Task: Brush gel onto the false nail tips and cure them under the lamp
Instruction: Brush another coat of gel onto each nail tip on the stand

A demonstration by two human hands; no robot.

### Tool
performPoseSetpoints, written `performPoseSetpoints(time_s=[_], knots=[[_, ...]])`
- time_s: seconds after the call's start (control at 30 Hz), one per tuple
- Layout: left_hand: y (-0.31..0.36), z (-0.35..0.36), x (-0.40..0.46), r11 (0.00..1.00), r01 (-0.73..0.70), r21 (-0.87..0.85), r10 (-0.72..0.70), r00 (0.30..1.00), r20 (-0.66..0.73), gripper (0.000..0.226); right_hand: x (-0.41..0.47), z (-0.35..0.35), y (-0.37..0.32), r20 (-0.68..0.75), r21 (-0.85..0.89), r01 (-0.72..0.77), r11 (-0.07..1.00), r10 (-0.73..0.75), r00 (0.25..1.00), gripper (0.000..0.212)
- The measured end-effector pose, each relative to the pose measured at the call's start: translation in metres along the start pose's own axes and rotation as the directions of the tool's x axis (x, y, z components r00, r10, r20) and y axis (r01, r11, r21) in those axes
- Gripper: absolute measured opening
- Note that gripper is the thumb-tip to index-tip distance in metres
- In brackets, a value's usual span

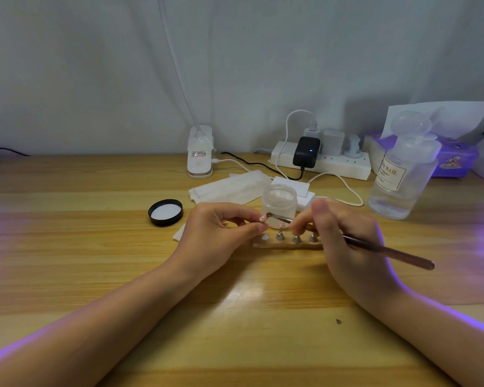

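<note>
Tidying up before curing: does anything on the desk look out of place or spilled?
Nothing is spilled. Only the black lid lies off its open jar, inside up, and a small dark speck sits on the table nearer the person.

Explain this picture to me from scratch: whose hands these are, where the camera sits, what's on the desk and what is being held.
One picture, from a camera worn on a person's head, looking down at their own hands. The left hand pinches a small false nail tip. The right hand holds a brush whose tip meets that nail. On the wooden desk: an open clear jar, its black lid, a stand with metal pegs, a power strip, a clear bottle.
</note>
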State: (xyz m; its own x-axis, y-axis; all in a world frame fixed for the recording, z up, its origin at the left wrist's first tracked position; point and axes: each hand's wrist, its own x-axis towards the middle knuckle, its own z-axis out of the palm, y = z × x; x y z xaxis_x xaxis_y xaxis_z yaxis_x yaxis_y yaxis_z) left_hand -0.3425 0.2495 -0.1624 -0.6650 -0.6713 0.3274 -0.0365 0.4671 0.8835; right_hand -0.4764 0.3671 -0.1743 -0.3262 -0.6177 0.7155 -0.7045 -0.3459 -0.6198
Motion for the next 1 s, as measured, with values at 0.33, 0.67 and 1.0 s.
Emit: performPoseSetpoints(time_s=[0.33,0.67,1.0], knots=[[-0.0028,0.0011,0.0013,0.998,0.030,-0.053,-0.031,0.999,-0.017,0.013,0.0018,0.0005,0.0004,-0.006,-0.048,0.068,0.997,-0.068,0.998,0.040],[-0.0026,0.0006,0.0009,0.998,0.012,-0.056,-0.010,0.999,0.030,0.015,0.0011,0.0009,-0.0019,-0.012,0.010,0.017,1.000,-0.017,1.000,0.044],[-0.0023,0.0015,0.0008,0.996,-0.043,-0.073,0.046,0.998,0.044,0.019,-0.0004,-0.0006,-0.0044,0.005,0.076,-0.043,0.996,0.043,0.999,0.042]])
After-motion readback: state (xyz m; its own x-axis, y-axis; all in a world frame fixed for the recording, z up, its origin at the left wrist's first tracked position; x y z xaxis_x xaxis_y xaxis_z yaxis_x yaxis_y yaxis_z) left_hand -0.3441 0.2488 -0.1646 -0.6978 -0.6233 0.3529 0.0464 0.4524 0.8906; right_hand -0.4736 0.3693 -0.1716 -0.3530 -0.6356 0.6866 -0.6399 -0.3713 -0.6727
